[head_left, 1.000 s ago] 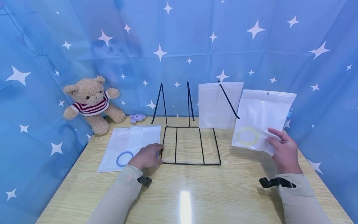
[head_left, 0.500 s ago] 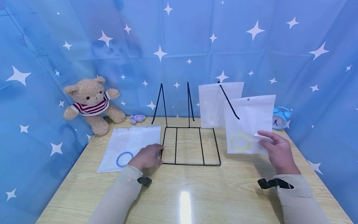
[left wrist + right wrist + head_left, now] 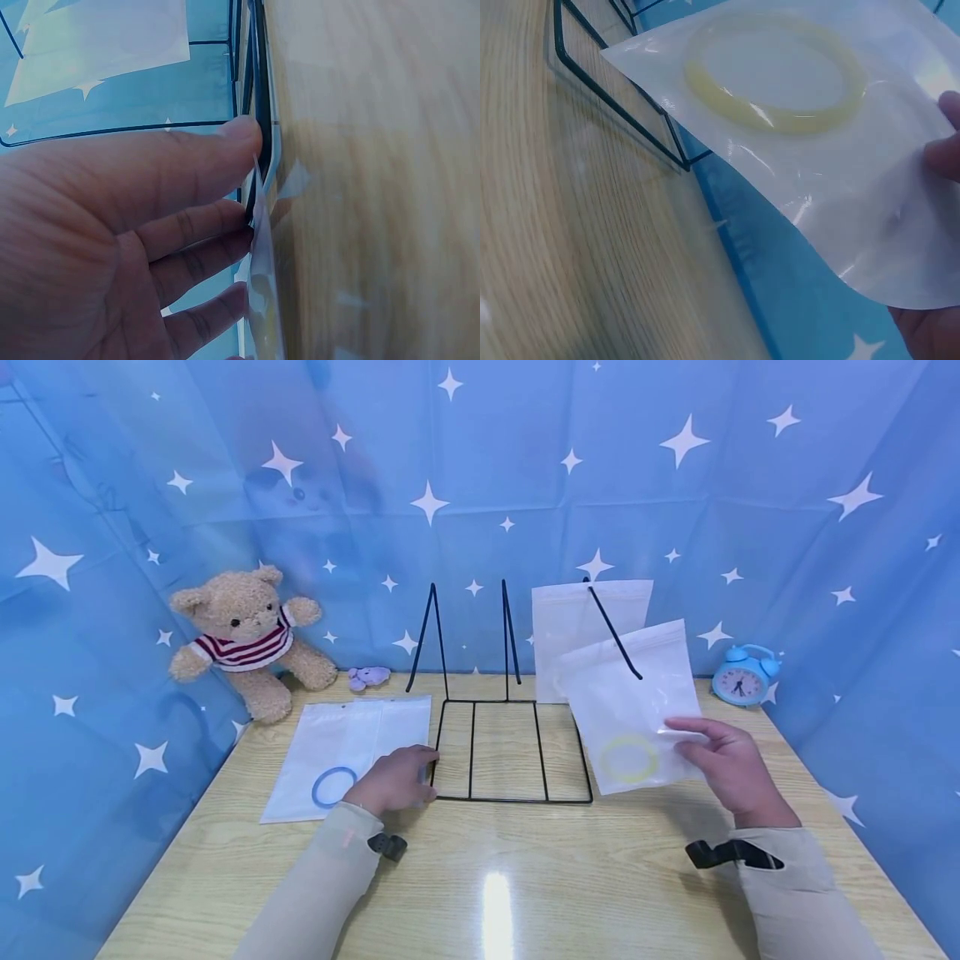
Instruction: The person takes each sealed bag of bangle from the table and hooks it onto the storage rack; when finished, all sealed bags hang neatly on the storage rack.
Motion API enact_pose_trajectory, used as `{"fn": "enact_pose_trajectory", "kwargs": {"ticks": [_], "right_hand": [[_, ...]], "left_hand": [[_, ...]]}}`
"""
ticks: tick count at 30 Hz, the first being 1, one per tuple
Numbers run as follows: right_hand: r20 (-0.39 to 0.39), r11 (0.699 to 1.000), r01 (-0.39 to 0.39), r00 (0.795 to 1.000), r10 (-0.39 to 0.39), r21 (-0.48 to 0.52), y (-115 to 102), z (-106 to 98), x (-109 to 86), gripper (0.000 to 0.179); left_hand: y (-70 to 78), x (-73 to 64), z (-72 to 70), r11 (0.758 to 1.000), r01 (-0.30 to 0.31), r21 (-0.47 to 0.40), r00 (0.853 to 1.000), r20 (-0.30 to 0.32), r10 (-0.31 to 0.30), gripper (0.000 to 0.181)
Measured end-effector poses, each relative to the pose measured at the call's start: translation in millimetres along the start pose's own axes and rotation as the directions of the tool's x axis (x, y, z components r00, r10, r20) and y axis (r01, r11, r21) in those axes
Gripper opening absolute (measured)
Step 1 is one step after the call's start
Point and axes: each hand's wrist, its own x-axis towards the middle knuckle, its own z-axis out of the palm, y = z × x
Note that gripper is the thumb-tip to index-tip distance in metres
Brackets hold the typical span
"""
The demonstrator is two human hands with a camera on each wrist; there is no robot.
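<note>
Right grip (image 3: 731, 768) pinches the held bag (image 3: 645, 702) by its edge, above the worktop (image 3: 570, 877) at the right side of the wire rack (image 3: 513, 799). That side hold probably leaves the bag's top free. A yellow ring (image 3: 780, 120) sits low inside, likely from its own weight.

Left grip (image 3: 393, 781) sets thumb and fingertips against the rack's left rail, seemingly to steady a light frame; whether they curl round the wire, I cannot tell. Just left of the rack, two overlapping bags (image 3: 303, 777) lie flat, a blue ring (image 3: 316, 789) showing in one.

Over the rack's right side, its right arm (image 3: 615, 633) crosses in front of the tilted held bag's top; whether it passes through any hole is unclear. Farther along that arm hangs another bag (image 3: 566, 618), presumably carried by its top.

Beyond, a purple toy (image 3: 367, 677) and teddy bear (image 3: 251, 643) stay left of the rack, an alarm clock (image 3: 742, 681) right, starry cloth (image 3: 450, 443) behind.
</note>
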Motion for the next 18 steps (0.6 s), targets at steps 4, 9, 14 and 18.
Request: {"fn": "enact_pose_trajectory", "kwargs": {"ticks": [4, 9, 14, 18], "right_hand": [[0.036, 0.999, 0.040, 0.999, -0.040, -0.016, -4.7, 2.3, -1.3, 0.034], [0.087, 0.996, 0.087, 0.992, -0.087, 0.005, -12.9, 4.9, -3.7, 0.032], [0.137, 0.993, 0.114, 0.984, -0.114, 0.010, -20.2, 8.9, -7.1, 0.030], [0.161, 0.987, 0.161, 0.973, -0.163, 0.026, -25.9, 13.1, -9.6, 0.029]], "left_hand": [[-0.4, 0.1, 0.1, 1.000, -0.007, 0.010, 1.000, -0.002, 0.007, 0.066], [0.0, 0.3, -0.6, 0.999, -0.020, 0.025, 1.000, -0.010, 0.020, 0.065], [0.4, 0.7, -1.0, 0.999, -0.018, 0.027, 1.000, -0.007, 0.018, 0.065], [-0.1, 0.0, -1.3, 0.999, -0.019, 0.029, 1.000, -0.007, 0.019, 0.065]]}}
